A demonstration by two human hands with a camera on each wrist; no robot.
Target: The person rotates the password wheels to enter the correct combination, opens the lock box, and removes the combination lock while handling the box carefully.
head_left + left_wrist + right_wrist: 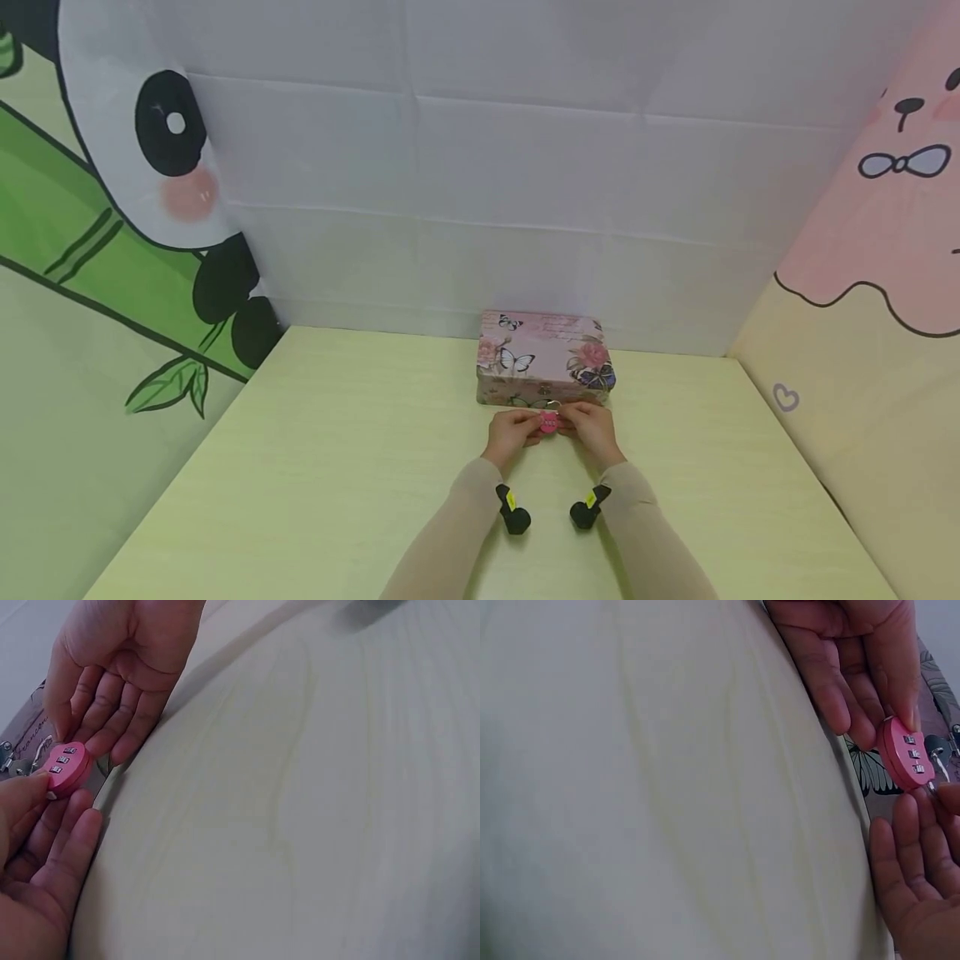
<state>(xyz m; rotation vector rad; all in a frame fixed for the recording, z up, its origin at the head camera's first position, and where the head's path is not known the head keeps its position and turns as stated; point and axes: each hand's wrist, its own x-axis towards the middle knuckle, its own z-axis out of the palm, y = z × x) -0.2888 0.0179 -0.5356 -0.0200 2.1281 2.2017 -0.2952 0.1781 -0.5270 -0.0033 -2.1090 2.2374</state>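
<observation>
A pink padlock (549,422) with three number dials and a metal shackle (553,404) is held between both hands, just in front of a pink tin box (546,354) printed with butterflies and roses. My left hand (512,435) pinches the lock body from the left; its thumb lies beside the dials in the right wrist view. From the right, my right hand (592,429) pinches the lock near its shackle end, other fingers loosely bent. The box's metal latch (9,756) is close behind the shackle. Whether the shackle passes through the latch I cannot tell.
The box stands shut on a pale yellow table (360,450), near the white back wall (450,167). Printed side walls with a panda (172,125) and a pink animal (892,183) border the table. Black wrist cameras (515,518) are strapped to both sleeves.
</observation>
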